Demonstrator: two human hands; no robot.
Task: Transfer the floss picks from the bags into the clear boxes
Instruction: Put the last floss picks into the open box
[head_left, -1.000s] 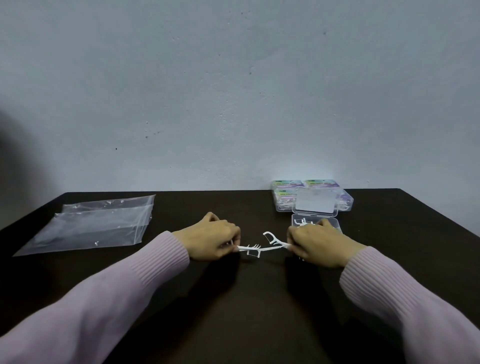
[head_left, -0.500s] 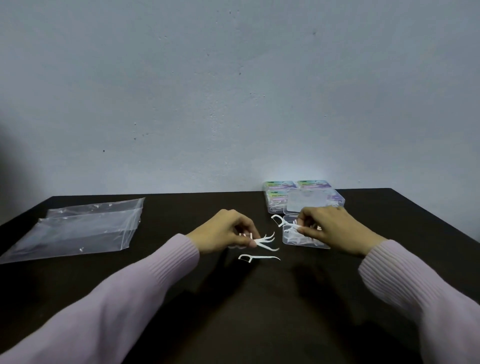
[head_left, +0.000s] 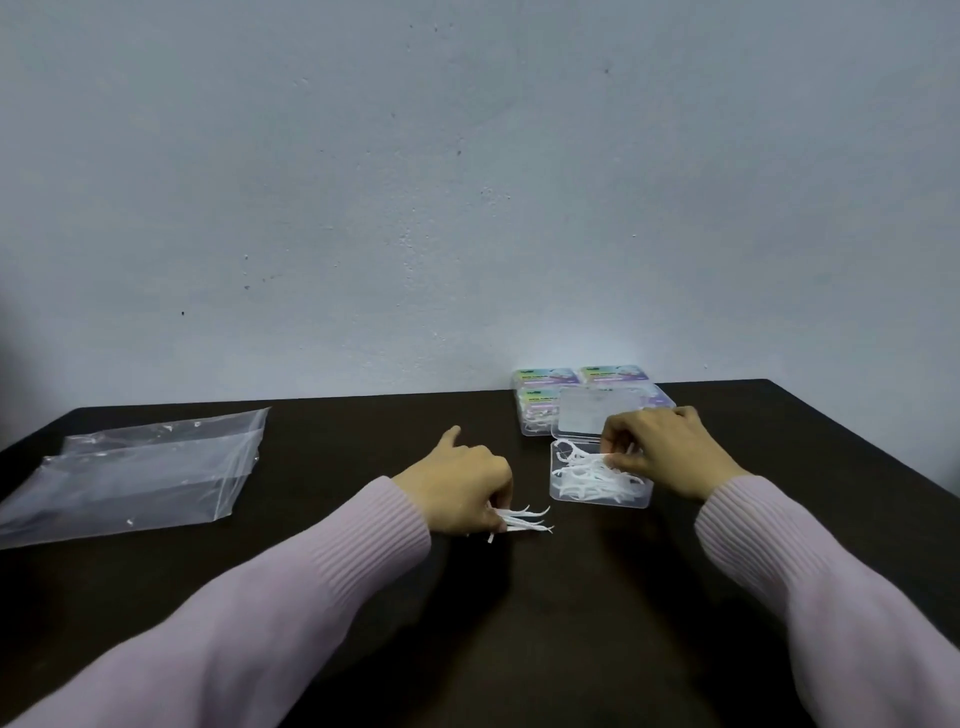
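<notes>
- The left hand (head_left: 457, 486) rests low on the dark surface (head_left: 363, 597), near its middle, fingers curled closed around a small bunch of white floss picks (head_left: 522, 519).
- The pointed ends of that bunch stick out to the right of the knuckles, fanned slightly, lying at or just above the surface; which one cannot be told.
- The left thumb points up and away from the rest of the fingers.
- The right hand (head_left: 662, 454) sits over the far right corner of the open clear box (head_left: 597, 499), its fingertips pinched together on a floss pick at the top of the pile (head_left: 592, 475) inside.
- The pile of white picks lies jumbled in the box, filling much of its floor.
- The box's lid (head_left: 582, 415) stands tilted up behind it, hinged at the far edge, partly hidden by the right hand.
- Behind the lid, near the wall (head_left: 467, 182), closed boxes with coloured labels (head_left: 545, 384) are grouped together, touching one another.
- Clear plastic bags (head_left: 140, 467) lie flat on the far left of the surface, well apart from both hands; a few tiny white bits show on them.
- Both forearms wear pale lilac ribbed sleeves (head_left: 311, 597).
</notes>
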